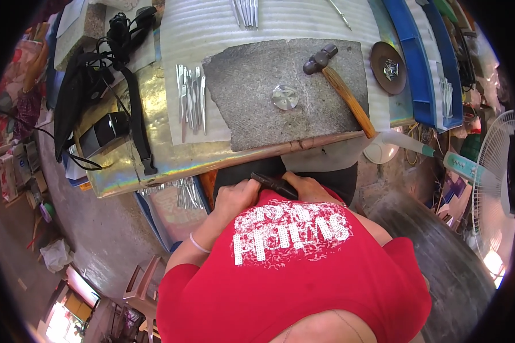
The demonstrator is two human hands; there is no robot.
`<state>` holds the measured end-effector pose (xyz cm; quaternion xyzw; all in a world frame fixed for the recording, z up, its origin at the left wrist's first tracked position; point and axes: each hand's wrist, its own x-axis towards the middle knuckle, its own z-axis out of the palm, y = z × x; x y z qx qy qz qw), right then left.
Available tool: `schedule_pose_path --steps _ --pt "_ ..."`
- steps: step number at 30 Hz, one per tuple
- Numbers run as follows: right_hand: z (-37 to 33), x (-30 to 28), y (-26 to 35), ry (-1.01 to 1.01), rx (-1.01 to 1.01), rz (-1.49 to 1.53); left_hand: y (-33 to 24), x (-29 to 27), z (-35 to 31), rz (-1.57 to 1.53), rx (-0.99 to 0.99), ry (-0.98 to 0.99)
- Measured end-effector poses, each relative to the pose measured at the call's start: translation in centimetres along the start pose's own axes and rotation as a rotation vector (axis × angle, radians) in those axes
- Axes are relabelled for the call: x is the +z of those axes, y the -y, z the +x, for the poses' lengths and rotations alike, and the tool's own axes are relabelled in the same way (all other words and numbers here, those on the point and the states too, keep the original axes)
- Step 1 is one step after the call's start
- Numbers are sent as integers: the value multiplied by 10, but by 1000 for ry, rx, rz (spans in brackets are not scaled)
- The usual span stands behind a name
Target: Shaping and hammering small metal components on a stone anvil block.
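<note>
At my lap, just below the table edge, my left hand (238, 197) is closed at the left end of a black elongated object (276, 186). My right hand (310, 188) curls at its other end; its fingertips are partly hidden. The object's kind does not show clearly. Above my hands, a grey stone slab (252, 123) lies on the table, bearing a small shiny round disc (285, 97). A ball-peen hammer (342, 88) rests across the slab's right side, its wooden handle reaching past the near edge.
Silver metal pieces (193, 103) lie left of the slab, and more (245, 12) behind it. A brown dish (377, 74) of small shiny bits stands right, beside a blue tray (423, 108). Black straps (136, 114) hang over the left table corner. A fan (498, 171) stands at right.
</note>
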<state>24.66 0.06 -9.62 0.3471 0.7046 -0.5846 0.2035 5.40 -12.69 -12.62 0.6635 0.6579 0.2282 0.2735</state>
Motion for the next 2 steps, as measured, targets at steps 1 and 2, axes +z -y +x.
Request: schedule_pose_path --steps 1,2 --pt "-1 0 -1 5 3 -38 4 -1 -1 -29 41 -23" --pt "-2 1 -1 5 7 -35 7 -1 0 -86 11 -3"
